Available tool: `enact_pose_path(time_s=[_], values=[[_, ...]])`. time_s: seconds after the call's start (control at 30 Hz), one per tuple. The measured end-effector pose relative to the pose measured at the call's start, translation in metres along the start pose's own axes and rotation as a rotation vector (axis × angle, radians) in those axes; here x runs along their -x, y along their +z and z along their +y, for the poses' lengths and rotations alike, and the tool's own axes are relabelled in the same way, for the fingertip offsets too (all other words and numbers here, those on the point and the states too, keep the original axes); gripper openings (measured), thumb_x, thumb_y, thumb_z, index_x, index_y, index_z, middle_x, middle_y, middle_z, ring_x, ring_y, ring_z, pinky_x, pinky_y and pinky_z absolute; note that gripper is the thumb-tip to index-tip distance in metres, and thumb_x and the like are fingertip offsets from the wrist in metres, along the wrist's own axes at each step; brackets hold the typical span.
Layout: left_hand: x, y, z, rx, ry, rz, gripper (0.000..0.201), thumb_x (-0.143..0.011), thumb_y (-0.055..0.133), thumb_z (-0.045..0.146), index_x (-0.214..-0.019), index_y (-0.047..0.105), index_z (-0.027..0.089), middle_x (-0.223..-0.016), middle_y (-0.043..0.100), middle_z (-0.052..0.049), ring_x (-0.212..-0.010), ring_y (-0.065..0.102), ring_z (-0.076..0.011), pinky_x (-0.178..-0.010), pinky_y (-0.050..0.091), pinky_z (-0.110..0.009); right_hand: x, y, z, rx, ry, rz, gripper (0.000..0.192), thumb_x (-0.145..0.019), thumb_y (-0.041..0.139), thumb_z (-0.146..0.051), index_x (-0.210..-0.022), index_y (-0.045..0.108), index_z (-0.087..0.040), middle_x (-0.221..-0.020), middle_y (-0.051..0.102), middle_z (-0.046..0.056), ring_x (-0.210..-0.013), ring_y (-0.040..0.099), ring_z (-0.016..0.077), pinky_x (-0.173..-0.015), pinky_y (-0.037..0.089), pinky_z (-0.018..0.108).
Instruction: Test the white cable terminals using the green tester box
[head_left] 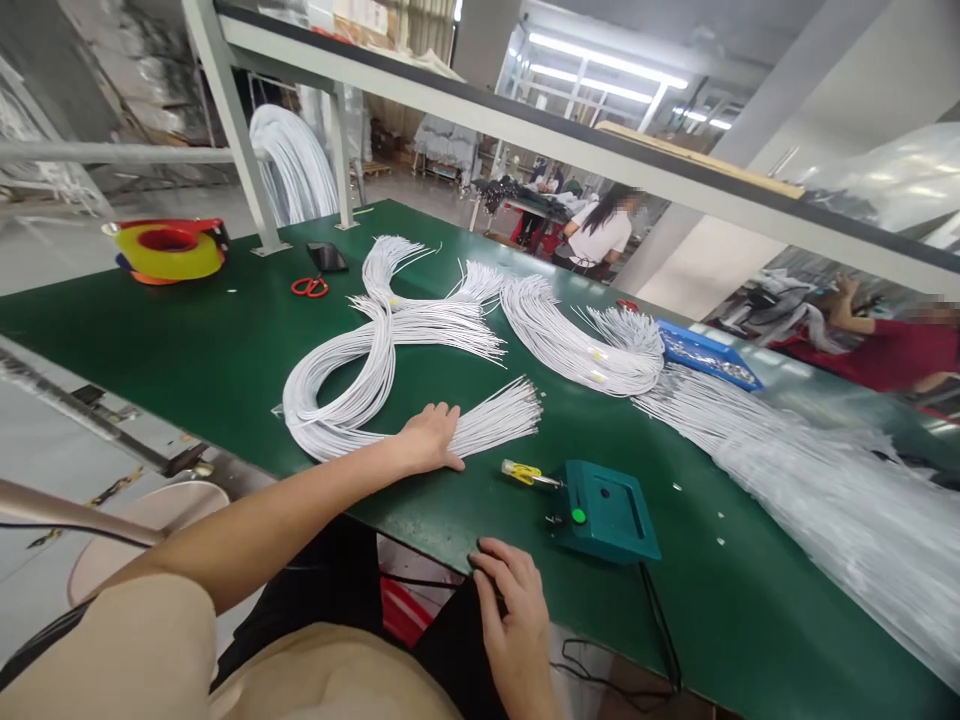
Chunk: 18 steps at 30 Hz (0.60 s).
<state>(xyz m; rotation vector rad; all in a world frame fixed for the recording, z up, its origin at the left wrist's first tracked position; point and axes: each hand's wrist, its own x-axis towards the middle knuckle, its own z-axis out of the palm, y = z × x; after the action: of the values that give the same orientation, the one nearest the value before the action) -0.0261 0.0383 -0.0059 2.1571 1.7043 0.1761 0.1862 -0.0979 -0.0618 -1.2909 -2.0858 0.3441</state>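
Note:
My left hand (429, 437) lies flat, fingers together, on a looped bundle of thin white wires (352, 395) at the near edge of the green table (187, 330); the bundle's cut ends (510, 412) fan out to the right of the hand. My right hand (510, 610) rests on the table's front edge with its fingers curled loosely and nothing in it. Just beyond it sits a small teal box (609, 510) with a green button. A yellow-handled screwdriver (529, 474) lies against the box.
More white wire bundles (577, 345) spread across the table's middle and right side. A blue tray (705, 352) sits behind them. Red scissors (310, 287), a phone (327, 257) and a yellow-and-red reel (169, 250) lie at the far left. People work at tables beyond.

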Motion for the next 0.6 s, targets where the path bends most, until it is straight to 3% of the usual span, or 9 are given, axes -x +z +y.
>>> enact_pose_path(time_s=[0.1, 0.2, 0.37, 0.47, 0.6], values=[[-0.011, -0.015, -0.010, 0.016, 0.011, -0.054, 0.066, -0.062, 0.071, 0.055, -0.113, 0.061, 0.014, -0.112, 0.060, -0.018, -0.099, 0.061, -0.0335, -0.081, 0.048, -0.039, -0.001, -0.001, -0.001, 0.016, -0.017, 0.018, 0.017, -0.089, 0.053, -0.019, -0.097, 0.066, -0.025, -0.108, 0.067, 0.007, -0.100, 0.061, 0.0230, -0.083, 0.051, 0.038], [-0.013, -0.026, -0.012, 0.028, 0.030, -0.012, 0.040, -0.074, 0.062, 0.048, -0.098, 0.066, 0.016, -0.104, 0.064, -0.016, -0.098, 0.061, -0.0324, -0.081, 0.048, -0.040, -0.001, -0.002, -0.002, 0.032, -0.027, 0.025, 0.016, -0.089, 0.054, -0.021, -0.097, 0.066, -0.026, -0.107, 0.067, 0.007, -0.100, 0.061, 0.0232, -0.083, 0.052, 0.038], [-0.009, -0.030, -0.006, 0.096, -0.017, 0.174, 0.030, -0.089, 0.041, 0.035, -0.103, 0.061, 0.018, -0.110, 0.062, -0.017, -0.108, 0.056, -0.0315, -0.090, 0.043, -0.044, -0.001, -0.001, 0.000, 0.057, -0.017, 0.004, 0.017, -0.089, 0.053, -0.022, -0.098, 0.066, -0.027, -0.108, 0.067, 0.007, -0.101, 0.061, 0.0235, -0.084, 0.052, 0.039], [-0.009, -0.030, -0.006, 0.189, -0.030, 0.235, 0.025, -0.088, 0.044, 0.030, -0.102, 0.060, 0.017, -0.113, 0.061, -0.018, -0.111, 0.054, -0.0333, -0.093, 0.040, -0.047, -0.001, -0.001, 0.000, 0.072, 0.006, -0.011, 0.017, -0.090, 0.052, -0.024, -0.098, 0.067, -0.027, -0.109, 0.067, 0.007, -0.101, 0.061, 0.0240, -0.082, 0.053, 0.039], [-0.012, -0.041, -0.017, 0.402, -0.051, 0.270, 0.029, -0.088, 0.045, 0.036, -0.107, 0.058, 0.018, -0.101, 0.066, -0.014, -0.097, 0.062, -0.0307, -0.085, 0.046, -0.044, -0.002, -0.002, 0.000, 0.081, 0.030, -0.022, 0.017, -0.090, 0.052, -0.026, -0.098, 0.067, -0.027, -0.109, 0.066, 0.008, -0.101, 0.062, 0.0247, -0.081, 0.054, 0.039]])
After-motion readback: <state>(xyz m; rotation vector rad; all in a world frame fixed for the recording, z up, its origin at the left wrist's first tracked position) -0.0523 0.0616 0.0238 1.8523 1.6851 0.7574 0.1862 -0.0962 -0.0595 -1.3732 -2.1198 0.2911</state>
